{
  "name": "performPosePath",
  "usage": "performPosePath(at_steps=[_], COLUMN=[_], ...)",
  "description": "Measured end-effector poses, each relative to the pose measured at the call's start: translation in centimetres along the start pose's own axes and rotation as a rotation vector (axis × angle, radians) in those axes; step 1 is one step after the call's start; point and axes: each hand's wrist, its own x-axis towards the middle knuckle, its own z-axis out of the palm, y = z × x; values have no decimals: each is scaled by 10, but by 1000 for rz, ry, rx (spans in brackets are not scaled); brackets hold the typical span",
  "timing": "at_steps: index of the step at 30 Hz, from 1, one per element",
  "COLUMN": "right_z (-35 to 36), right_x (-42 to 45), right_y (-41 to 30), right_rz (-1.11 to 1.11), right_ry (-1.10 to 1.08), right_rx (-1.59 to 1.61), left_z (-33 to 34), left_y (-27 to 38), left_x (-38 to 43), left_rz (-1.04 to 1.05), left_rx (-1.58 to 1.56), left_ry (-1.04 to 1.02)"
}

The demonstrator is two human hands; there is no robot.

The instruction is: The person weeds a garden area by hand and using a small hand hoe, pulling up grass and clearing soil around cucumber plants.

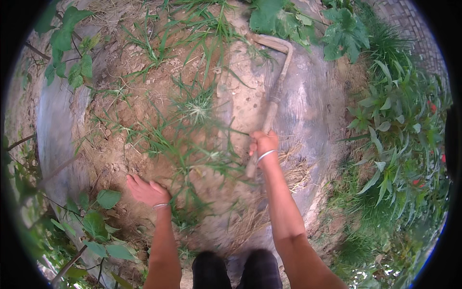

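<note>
My right hand (264,142) is closed around the wooden handle of a sickle-like hand tool (272,110). The tool's bent metal part points up and away from me, its tip by the large leaves. A silvery bangle circles each wrist. My left hand (148,191) has its fingers extended, palm down, over the bare soil at lower left and holds nothing; whether it touches the ground I cannot tell. Between and beyond my hands, tufts of green grass (196,108) grow from the brown soil (140,97).
Plastic sheeting lies along the right (303,94) and the left (56,119) of the soil strip. Dry straw (297,171) is beside my right forearm. Leafy plants (382,144) line the right; a vine (95,224) with thin sticks stands at left. My knees show at the bottom.
</note>
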Motion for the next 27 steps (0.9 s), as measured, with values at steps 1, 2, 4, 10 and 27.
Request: performPosePath(at_steps=[1, 2, 4, 10, 27], right_z=[5, 9, 6, -12, 16], right_x=[-8, -23, -50, -44, 29], right_y=[11, 26, 47, 51, -3], right_rz=[6, 106, 211, 48, 26], right_ry=[-3, -16, -43, -55, -53], right_rx=[4, 12, 23, -139, -132], left_z=[-1, -2, -2, 1, 1], left_y=[0, -4, -9, -9, -26], left_x=[1, 1, 2, 3, 74], left_rz=[2, 2, 0, 15, -174], left_rx=[-18, 6, 26, 13, 197], left_ry=[5, -15, 5, 35, -199])
